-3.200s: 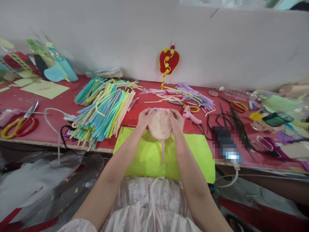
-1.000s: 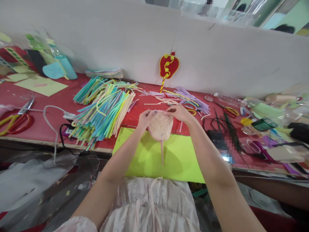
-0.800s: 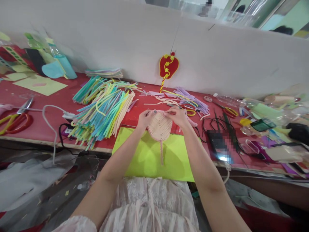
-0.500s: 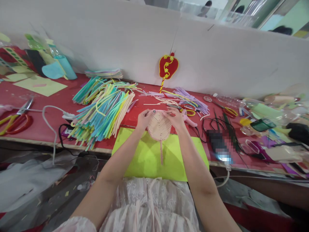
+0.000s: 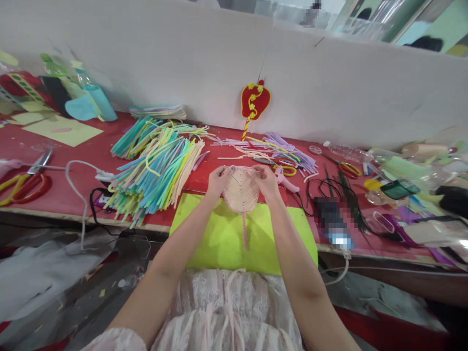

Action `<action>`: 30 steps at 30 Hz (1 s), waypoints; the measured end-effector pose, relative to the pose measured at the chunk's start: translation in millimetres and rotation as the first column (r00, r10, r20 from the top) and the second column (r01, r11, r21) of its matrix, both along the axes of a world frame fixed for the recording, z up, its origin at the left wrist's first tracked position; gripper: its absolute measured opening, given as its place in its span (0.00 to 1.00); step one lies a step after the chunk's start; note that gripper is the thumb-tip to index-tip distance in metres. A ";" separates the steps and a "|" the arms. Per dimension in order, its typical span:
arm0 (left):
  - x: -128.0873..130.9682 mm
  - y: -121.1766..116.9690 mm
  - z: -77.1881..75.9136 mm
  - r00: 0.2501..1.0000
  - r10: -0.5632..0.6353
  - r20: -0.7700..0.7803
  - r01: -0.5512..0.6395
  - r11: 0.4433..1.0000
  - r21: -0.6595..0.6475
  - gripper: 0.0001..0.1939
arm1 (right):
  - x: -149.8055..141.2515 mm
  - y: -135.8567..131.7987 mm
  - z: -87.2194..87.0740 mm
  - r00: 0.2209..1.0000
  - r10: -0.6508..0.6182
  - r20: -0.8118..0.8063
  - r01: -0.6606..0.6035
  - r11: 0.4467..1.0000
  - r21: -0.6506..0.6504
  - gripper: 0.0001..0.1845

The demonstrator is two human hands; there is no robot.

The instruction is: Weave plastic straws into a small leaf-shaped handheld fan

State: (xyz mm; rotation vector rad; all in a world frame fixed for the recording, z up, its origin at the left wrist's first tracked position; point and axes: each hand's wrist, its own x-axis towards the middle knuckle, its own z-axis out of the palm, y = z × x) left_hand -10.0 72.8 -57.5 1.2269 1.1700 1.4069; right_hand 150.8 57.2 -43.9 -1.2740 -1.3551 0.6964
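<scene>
Between my two hands is a small round fan [image 5: 241,191] made of cream pipe cleaners, with a pink edge and a pink handle [image 5: 244,231] pointing down toward me. My left hand [image 5: 219,179] pinches its upper left rim. At the upper right rim, my right hand [image 5: 266,180] has its fingers closed on the edge. The fan is held above a lime-green sheet [image 5: 215,239] at the front of the red table. Just right of my right hand lies a pink glue gun [image 5: 287,181], partly hidden behind it.
Pastel pipe cleaners [image 5: 149,170] lie piled on the left, purple ones [image 5: 288,148] behind my right hand. A red fan with yellow flowers [image 5: 255,101] stands against the wall. Scissors [image 5: 27,183] lie far left; a blurred-out phone [image 5: 334,219] and cables are on the right.
Hardly anything differs. Both hands keep their grip on the cream fan at the same place; the view has shifted very slightly.
</scene>
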 end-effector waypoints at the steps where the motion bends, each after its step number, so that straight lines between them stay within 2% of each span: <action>1: 0.2 0.4 -0.2 1.000 0.004 0.002 -0.004 1.000 -0.003 0.12 | -0.5 -1.1 -0.1 1.000 0.005 -0.017 -0.005 1.000 0.006 0.22; 8: 1.2 1.1 -3.1 1.000 -0.004 0.025 0.004 1.000 0.000 0.15 | -2.7 -9.3 2.1 1.000 0.015 -0.005 -0.015 0.999 0.040 0.20; 17: 2.5 0.3 -3.6 0.999 -0.035 0.019 0.033 0.995 0.093 0.18 | -6.5 -9.4 -1.7 0.996 -0.092 0.019 0.092 0.995 0.030 0.18; 24: 2.2 1.7 -6.0 0.998 -0.046 -0.037 0.051 0.988 0.146 0.14 | -0.8 -4.4 -6.5 0.992 -0.124 -0.008 0.125 0.991 0.052 0.17; 30: 4.2 7.4 -14.7 0.987 -0.057 0.148 0.047 0.996 0.074 0.16 | 2.2 -0.1 -5.5 0.995 -0.086 -0.059 0.083 0.996 -0.044 0.17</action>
